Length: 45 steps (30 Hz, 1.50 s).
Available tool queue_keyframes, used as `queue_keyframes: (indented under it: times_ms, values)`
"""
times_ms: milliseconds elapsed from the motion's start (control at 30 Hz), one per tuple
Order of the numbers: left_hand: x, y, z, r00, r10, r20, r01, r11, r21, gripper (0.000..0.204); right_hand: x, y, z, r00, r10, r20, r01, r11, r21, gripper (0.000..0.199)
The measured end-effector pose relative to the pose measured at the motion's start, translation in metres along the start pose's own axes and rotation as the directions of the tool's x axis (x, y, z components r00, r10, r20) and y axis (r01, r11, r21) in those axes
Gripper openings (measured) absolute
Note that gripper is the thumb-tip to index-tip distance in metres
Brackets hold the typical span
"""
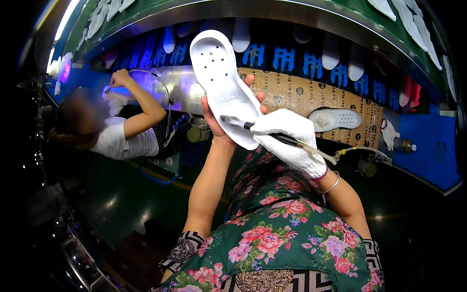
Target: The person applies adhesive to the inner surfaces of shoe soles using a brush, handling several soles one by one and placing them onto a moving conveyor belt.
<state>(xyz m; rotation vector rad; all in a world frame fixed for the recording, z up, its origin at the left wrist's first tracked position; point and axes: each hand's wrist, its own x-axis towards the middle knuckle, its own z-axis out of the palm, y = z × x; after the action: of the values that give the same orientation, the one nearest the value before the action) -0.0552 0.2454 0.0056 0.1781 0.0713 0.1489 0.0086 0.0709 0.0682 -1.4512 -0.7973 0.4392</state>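
The sole (229, 92) is white, the apron (277, 236) green with pink flowers.

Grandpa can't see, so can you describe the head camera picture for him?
A bare left hand holds a dotted white shoe sole; the gloved right hand holds a brush-like tool over it. Another sole lies on cardboard, and a co-worker is at left.

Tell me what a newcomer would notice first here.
Likely the white sole near the centre, held up in the bare left hand. Next, the white-gloved right hand just right of it, with a brush over the sole's lower half. Then the floral garment filling the bottom.
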Motion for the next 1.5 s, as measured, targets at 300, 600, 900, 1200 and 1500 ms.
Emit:
queue_keyframes:
  times_ms: [300, 600, 900, 1200, 1500]
  values:
    - [0.019, 0.024, 0.005, 0.989, -0.090, 0.120, 0.078, 0.992, 0.097, 0.101, 0.012, -0.002, -0.004, 0.999, -0.029, 0.046, 0.029, 1.000, 0.007, 0.017]
    - [0.055, 0.026, 0.021, 0.925, -0.174, 0.338, 0.153, 0.984, 0.088, 0.104, 0.013, -0.011, -0.012, 0.994, 0.040, 0.103, -0.059, 0.980, 0.190, 0.016]
    - [0.071, 0.040, 0.041, 0.851, -0.363, 0.380, 0.270, 0.922, 0.275, 0.094, 0.014, -0.013, -0.001, 0.918, -0.351, 0.185, 0.380, 0.912, -0.157, 0.024]
    - [0.060, 0.047, 0.054, 0.901, -0.396, 0.177, 0.337, 0.895, 0.291, 0.094, 0.025, -0.018, -0.005, 0.938, -0.319, 0.137, 0.338, 0.929, -0.150, 0.024]
    - [0.059, 0.053, 0.065, 0.929, -0.342, 0.137, 0.290, 0.908, 0.301, 0.085, 0.021, -0.022, 0.002, 0.931, -0.258, 0.259, 0.230, 0.964, 0.134, 0.023]
